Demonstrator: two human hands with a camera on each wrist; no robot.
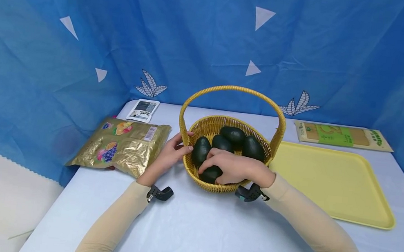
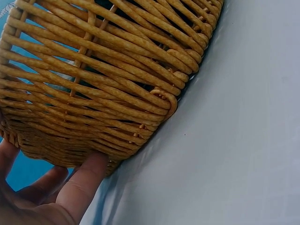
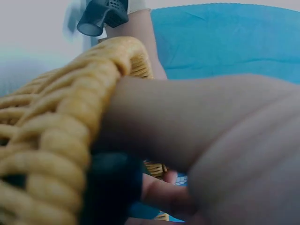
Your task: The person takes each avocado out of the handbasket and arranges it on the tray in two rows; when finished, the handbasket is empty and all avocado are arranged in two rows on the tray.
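Observation:
A yellow wicker basket (image 1: 218,186) with a tall hoop handle stands mid-table, holding several dark green avocados (image 1: 233,134). My right hand (image 1: 231,166) reaches over the near rim, its fingers curled round the nearest avocado (image 1: 209,173). In the right wrist view that avocado (image 3: 112,187) shows dark under my hand (image 3: 211,140), beside the basket rim (image 3: 61,136). My left hand (image 1: 175,150) grips the basket's left side, thumb at the rim. In the left wrist view, the fingers (image 2: 79,187) press against the woven wall (image 2: 108,79).
An empty yellow tray (image 1: 329,180) lies right of the basket. A gold snack bag (image 1: 126,146) lies to its left, a small white packet (image 1: 143,110) behind that. A green-and-tan packet (image 1: 341,135) lies at the back right. Blue cloth walls in the white table (image 1: 213,234).

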